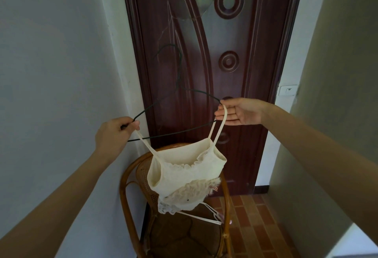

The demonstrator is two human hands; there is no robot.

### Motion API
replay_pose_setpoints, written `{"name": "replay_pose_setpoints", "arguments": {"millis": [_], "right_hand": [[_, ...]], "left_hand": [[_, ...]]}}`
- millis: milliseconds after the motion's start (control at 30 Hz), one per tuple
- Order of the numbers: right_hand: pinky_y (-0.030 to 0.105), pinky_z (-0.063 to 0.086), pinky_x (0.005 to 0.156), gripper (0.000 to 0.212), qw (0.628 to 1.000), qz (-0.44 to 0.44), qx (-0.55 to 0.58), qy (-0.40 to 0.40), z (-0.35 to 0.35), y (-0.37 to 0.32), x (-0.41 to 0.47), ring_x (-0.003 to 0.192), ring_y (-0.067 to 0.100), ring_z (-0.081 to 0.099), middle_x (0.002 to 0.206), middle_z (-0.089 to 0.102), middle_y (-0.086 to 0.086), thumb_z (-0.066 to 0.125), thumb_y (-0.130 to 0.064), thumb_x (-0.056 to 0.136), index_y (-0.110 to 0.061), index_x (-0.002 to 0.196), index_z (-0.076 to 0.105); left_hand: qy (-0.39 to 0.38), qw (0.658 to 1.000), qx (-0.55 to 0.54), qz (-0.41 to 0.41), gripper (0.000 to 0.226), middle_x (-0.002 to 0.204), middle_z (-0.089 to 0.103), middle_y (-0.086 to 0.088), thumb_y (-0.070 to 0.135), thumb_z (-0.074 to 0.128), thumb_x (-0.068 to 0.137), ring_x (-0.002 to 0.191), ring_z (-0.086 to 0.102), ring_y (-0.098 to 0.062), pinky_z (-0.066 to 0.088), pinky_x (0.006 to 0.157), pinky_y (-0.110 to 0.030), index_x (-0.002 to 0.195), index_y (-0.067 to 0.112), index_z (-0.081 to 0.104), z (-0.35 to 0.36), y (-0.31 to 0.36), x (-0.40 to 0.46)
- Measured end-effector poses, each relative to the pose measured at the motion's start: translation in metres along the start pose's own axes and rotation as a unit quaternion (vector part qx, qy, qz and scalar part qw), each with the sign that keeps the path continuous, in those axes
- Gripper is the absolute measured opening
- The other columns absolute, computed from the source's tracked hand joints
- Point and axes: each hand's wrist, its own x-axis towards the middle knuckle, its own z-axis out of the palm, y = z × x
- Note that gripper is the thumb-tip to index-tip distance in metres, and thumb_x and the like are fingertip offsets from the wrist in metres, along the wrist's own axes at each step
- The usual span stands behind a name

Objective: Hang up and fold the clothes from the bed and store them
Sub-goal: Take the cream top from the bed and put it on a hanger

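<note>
Both straps go onto the hanger (pixel 180 102): left hand (pixel 114 133) pinches wire and strap, right hand (pixel 239 111) pinches the other; top (pixel 184 171) next needs hanging up

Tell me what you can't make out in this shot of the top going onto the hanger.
Head view only:
- Chair seat: partly covered by the camisole.
- Left hand fingertips: turned away, grip on hanger and strap unclear.
- Hanger hook: thin, faint against the dark door.
- Bed: out of frame.

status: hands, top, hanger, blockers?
Left hand grips hanger end and strap. Right hand holds other strap at hanger's end. Cream top dangles over rattan chair. No blockers.
</note>
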Motion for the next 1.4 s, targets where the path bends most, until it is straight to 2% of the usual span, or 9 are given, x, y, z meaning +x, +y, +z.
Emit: {"name": "replay_pose_setpoints", "arguments": {"millis": [167,267,367,467,567,667,1000,1233,1400], "right_hand": [[0.037,0.051,0.098,0.03,0.997,0.014,-0.075,0.017,-0.007,0.007,0.0,0.11,0.021,0.068,0.117,0.072,0.008,0.066,-0.016,0.092,-0.008,0.121,0.064],[0.035,0.056,0.091,0.016,0.973,-0.072,-0.11,0.187,-0.007,0.008,0.006,0.089,0.017,0.072,0.102,0.074,0.012,0.057,-0.002,0.095,-0.003,0.106,0.068],[0.038,0.055,0.093,0.02,0.909,-0.206,-0.188,0.309,-0.005,0.005,0.015,0.081,0.015,0.067,0.084,0.072,0.002,0.062,-0.002,0.089,-0.018,0.08,0.069],[0.031,0.051,0.097,0.023,0.902,-0.238,-0.274,0.232,-0.001,0.005,0.015,0.102,0.014,0.066,0.099,0.071,-0.004,0.067,-0.005,0.085,-0.027,0.09,0.069],[0.007,0.044,0.081,0.016,0.88,-0.233,-0.372,0.181,0.007,0.01,0.009,0.103,0.009,0.062,0.103,0.069,-0.003,0.068,-0.014,0.09,-0.02,0.104,0.069],[0.022,0.045,0.082,0.017,0.827,-0.259,-0.437,0.241,0.006,0.016,0.005,0.098,0.013,0.066,0.098,0.073,0.002,0.065,-0.024,0.094,-0.011,0.101,0.072],[0.035,0.051,0.081,0.018,0.789,-0.18,-0.451,0.377,-0.022,0.048,-0.028,0.088,0.021,0.068,0.087,0.075,0.001,0.063,-0.027,0.094,-0.014,0.092,0.074],[0.036,0.051,0.079,0.018,0.763,-0.11,-0.432,0.468,-0.045,0.09,-0.082,0.088,0.024,0.067,0.087,0.074,0.0,0.058,-0.025,0.096,-0.015,0.09,0.072],[0.034,0.048,0.071,0.015,0.727,-0.107,-0.405,0.544,-0.075,0.104,-0.135,0.08,0.024,0.064,0.077,0.07,-0.001,0.059,-0.022,0.094,-0.019,0.084,0.07]], "left_hand": [[0.008,1.0,0.009,-0.016,0.024,0.047,0.044,0.003,0.031,0.06,0.095,0.05,0.042,-0.015,0.028,0.053,-0.026,0.075,0.023,0.071,-0.001,-0.003,0.004],[0.005,1.0,0.014,-0.019,0.024,0.048,0.044,0.003,0.032,0.059,0.095,0.051,0.042,-0.015,0.028,0.053,-0.027,0.076,0.023,0.072,0.001,-0.005,0.006],[0.001,1.0,0.009,-0.016,0.024,0.048,0.043,0.002,0.032,0.06,0.094,0.051,0.041,-0.016,0.028,0.053,-0.027,0.076,0.023,0.073,0.004,-0.005,0.009],[-0.007,1.0,0.002,-0.006,0.025,0.05,0.044,-0.001,0.033,0.06,0.094,0.051,0.042,-0.018,0.029,0.053,-0.028,0.076,0.023,0.073,0.007,-0.003,0.012],[-0.015,1.0,-0.008,0.006,0.025,0.047,0.044,0.003,0.035,0.059,0.094,0.051,0.042,-0.018,0.029,0.053,-0.028,0.073,0.027,0.071,0.011,-0.002,0.019],[-0.031,0.999,-0.022,0.023,0.025,0.047,0.05,0.011,0.036,0.06,0.094,0.051,0.043,-0.015,0.03,0.053,-0.028,0.07,0.033,0.068,0.018,-0.002,0.026],[-0.137,0.982,-0.038,0.126,0.025,0.068,0.068,-0.001,0.038,0.062,0.093,0.068,0.062,-0.019,0.046,0.068,-0.037,0.068,0.041,0.065,0.064,0.008,0.071],[-0.203,0.954,-0.03,0.217,0.024,0.065,0.064,0.023,0.037,0.062,0.092,0.065,0.056,-0.005,0.036,0.06,-0.029,0.068,0.039,0.065,0.116,0.051,0.077],[-0.218,0.934,-0.036,0.28,0.02,0.069,0.065,0.008,0.039,0.063,0.092,0.076,0.059,-0.015,0.041,0.069,-0.032,0.08,0.028,0.074,0.151,0.106,0.073]]}}
